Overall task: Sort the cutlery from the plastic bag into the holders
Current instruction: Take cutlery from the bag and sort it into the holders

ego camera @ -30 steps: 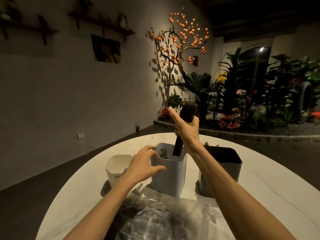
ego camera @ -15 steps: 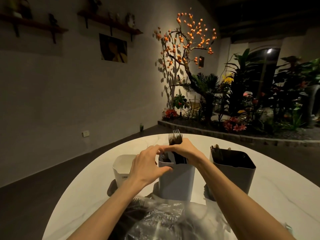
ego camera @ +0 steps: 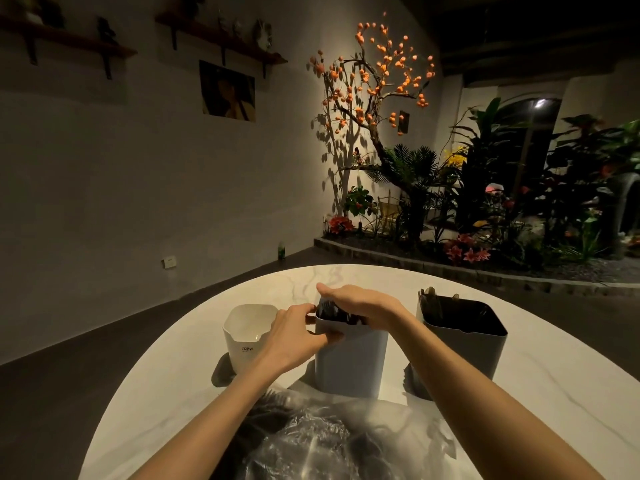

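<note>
**Both hands at the middle holder**

The near left corner of the pale grey middle holder (ego camera: pixel 349 362) is being gripped by the left hand (ego camera: pixel 298 332), thumb against the front wall and fingers curled over the rim. The right hand (ego camera: pixel 360 301) is being held flat, palm down, over the same holder's mouth, the thumb stretched to the left; whether anything is being pinched beneath it cannot be told. Dark cutlery (ego camera: pixel 332 311) is being kept inside this holder, showing just under the right palm, its kind too dim to tell.

To the left, a white holder (ego camera: pixel 244 337) with rounded corners, a notched front rim and small lettering is standing apart, its visible interior showing only white wall. To the right, a dark grey holder (ego camera: pixel 464 337) is carrying a few dark handles (ego camera: pixel 429 297) that are poking above its far left corner.

Nearest the camera, a crumpled clear plastic bag (ego camera: pixel 329 441) is lying between the forearms, glossy and wrinkled, with dark cutlery showing blurred through it. Everything is being borne by a round white marble-veined table (ego camera: pixel 554 393), smooth and brightly lit.
</note>
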`<state>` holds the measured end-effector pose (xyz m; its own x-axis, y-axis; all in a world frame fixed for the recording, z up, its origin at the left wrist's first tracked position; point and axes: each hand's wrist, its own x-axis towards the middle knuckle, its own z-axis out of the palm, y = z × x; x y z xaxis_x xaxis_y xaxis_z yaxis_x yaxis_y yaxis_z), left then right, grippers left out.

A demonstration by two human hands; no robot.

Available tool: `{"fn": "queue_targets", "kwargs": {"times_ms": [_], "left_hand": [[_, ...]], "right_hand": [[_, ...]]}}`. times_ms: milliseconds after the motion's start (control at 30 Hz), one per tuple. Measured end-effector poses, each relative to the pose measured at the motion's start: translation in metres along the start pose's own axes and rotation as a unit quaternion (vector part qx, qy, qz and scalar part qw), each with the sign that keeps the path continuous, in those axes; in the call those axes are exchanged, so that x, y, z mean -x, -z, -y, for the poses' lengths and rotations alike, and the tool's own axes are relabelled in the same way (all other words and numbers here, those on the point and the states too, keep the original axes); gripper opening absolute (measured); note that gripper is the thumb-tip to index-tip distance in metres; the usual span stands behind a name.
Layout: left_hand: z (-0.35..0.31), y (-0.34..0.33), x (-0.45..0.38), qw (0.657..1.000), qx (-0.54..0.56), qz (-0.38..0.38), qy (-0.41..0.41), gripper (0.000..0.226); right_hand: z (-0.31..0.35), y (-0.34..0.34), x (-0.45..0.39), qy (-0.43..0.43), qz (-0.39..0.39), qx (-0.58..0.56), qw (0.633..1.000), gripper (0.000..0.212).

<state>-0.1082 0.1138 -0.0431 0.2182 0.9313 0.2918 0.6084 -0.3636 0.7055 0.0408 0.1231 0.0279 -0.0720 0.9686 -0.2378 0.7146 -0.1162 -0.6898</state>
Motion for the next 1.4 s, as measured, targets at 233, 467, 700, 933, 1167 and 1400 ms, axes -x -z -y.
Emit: {"fn": "queue_targets", "kwargs": {"times_ms": [233, 467, 700, 933, 1167, 1400], "left_hand": [[-0.01, 0.0, 0.004, 0.999, 0.026, 0.025, 0.027, 0.108], [-0.013, 0.002, 0.001, 0.998, 0.047, 0.019, 0.033, 0.072], [-0.006, 0.004, 0.007, 0.998, 0.042, 0.018, 0.034, 0.08], [-0.013, 0.007, 0.01, 0.998, -0.004, 0.037, 0.048, 0.085], [-0.057, 0.042, 0.04, 0.999, -0.017, -0.05, -0.005, 0.054], [-0.114, 0.028, 0.131, 0.994, 0.069, 0.062, -0.058, 0.035]], "right_hand": [[-0.003, 0.052, 0.029, 0.038, 0.09, 0.118, 0.988, 0.066], [-0.015, 0.031, -0.003, 0.06, -0.091, 0.119, 0.987, 0.056], [-0.03, 0.034, -0.016, 0.048, -0.134, 0.051, 0.989, 0.062], [-0.014, 0.027, 0.001, 0.051, -0.091, 0.151, 0.983, 0.046], [0.001, 0.06, 0.101, 0.158, -0.122, -0.013, 0.98, 0.035], [-0.043, 0.037, 0.215, 0.061, 0.0, 0.095, 0.994, 0.024]]}}
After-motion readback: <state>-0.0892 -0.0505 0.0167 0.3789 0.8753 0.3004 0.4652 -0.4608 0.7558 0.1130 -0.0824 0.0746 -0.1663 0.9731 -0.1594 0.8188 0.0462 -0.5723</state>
